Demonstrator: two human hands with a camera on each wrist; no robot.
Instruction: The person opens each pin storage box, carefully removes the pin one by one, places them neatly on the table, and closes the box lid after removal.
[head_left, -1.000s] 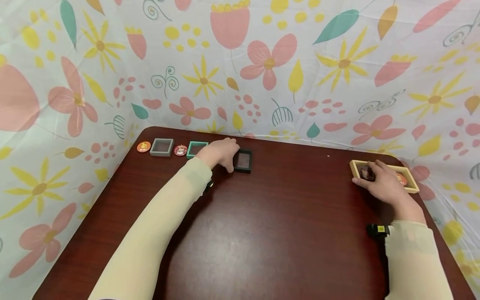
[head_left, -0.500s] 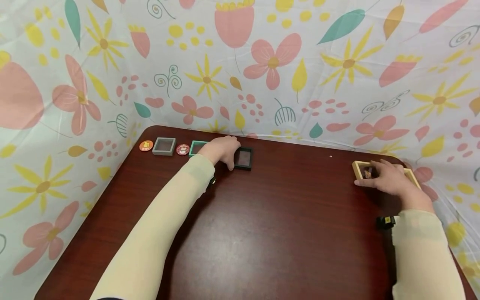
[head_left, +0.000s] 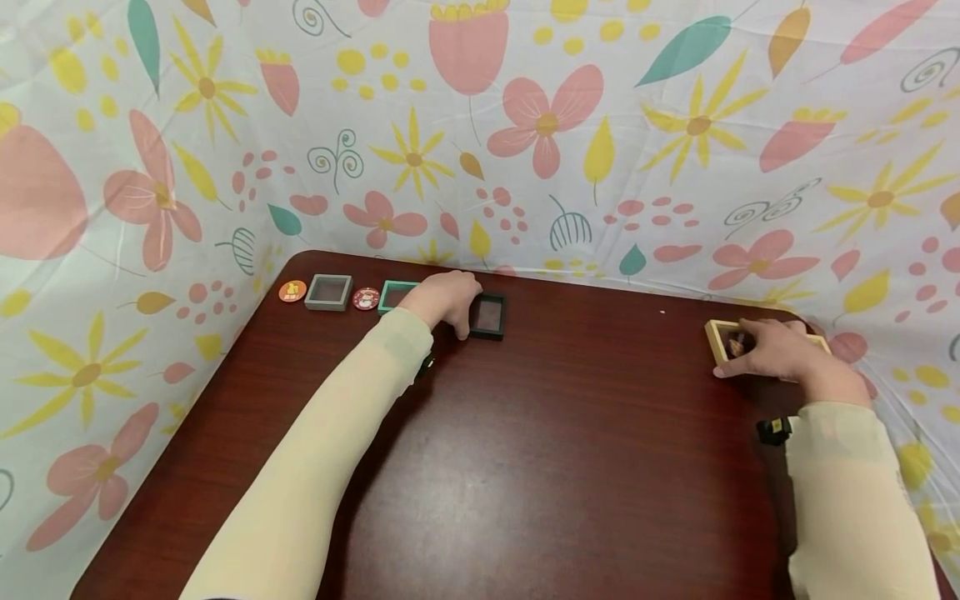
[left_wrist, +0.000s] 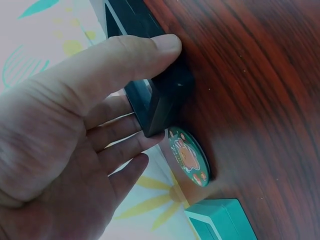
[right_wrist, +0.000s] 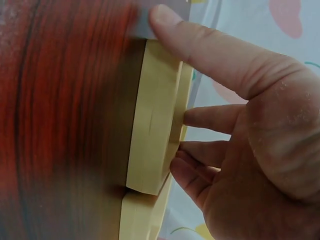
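Note:
At the back of the table my left hand [head_left: 444, 302] grips a small black square frame [head_left: 503, 317]. In the left wrist view the thumb lies over its near wall and the fingers reach its far side. Beside it are a green round badge [left_wrist: 187, 157] with an animal picture and a teal frame [head_left: 397, 283]. At the back right, my right hand [head_left: 783, 354] spans a pale yellow frame [head_left: 714, 342], thumb at its near left corner, fingers over the far rim [right_wrist: 184, 97]. A dark brown item [head_left: 737, 343] shows inside. A second yellow frame [right_wrist: 134, 215] adjoins it.
Left of the teal frame are a red round badge [head_left: 366, 299], a grey frame [head_left: 328, 304] and an orange round badge [head_left: 292, 291]. A flower-printed cloth [head_left: 525, 208] stands behind the dark wooden table [head_left: 570, 433].
My right hand has shifted slightly over the yellow frames and turned, hiding an orange-red badge that showed on its right. The left hand stays on the black frame. The head view has shifted slightly.

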